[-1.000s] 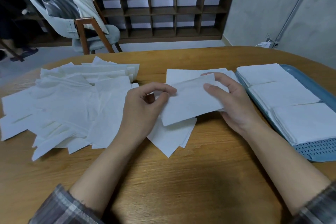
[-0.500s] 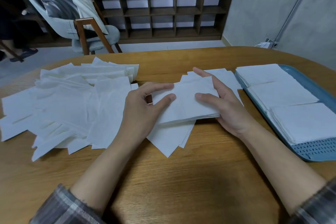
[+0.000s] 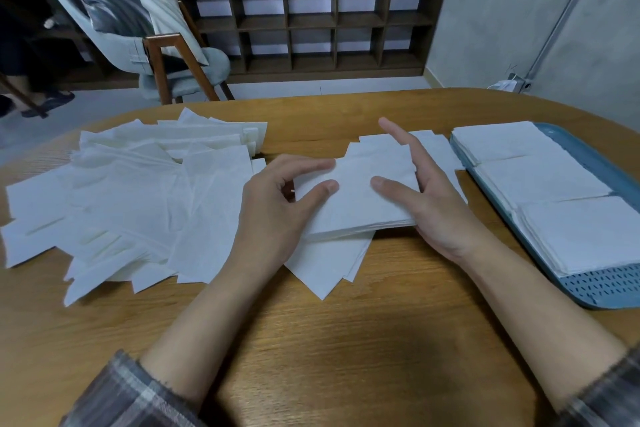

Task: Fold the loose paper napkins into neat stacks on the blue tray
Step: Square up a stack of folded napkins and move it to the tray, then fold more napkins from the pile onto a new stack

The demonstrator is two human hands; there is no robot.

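Both hands are on one folded napkin stack (image 3: 360,208), which lies on the worktop (image 3: 346,350) directly between them. The left hand (image 3: 273,208) is loosely curled, with thumb and forefinger tips resting on the stack's left edge; no closed pinch is seen. The right hand (image 3: 433,204) is spread, fingers straight and the palm side set against the stack's right edge, with the thumb lying on top. It holds nothing. A few flat napkins (image 3: 325,270) lie skewed beneath the stack, poking out toward the wrists. The loose napkins (image 3: 138,198) are fanned out in a wide overlapping heap outboard of the left hand. The blue tray (image 3: 602,284) sits outboard of the right hand, with three squared stacks (image 3: 540,184) in a row on it and little bare tray showing beyond them. The step in hand looks like squaring the edges before a transfer. Risks, as I judge them: the sheets are thin and slippery, so a one-sided lift could fan the stack open. A light grip may drag the skewed sheets underneath along with it. Setting the stack down on the crowded tray could nudge the neighbouring stacks out of line. A sleeve sweeping across could scatter the loose heap.
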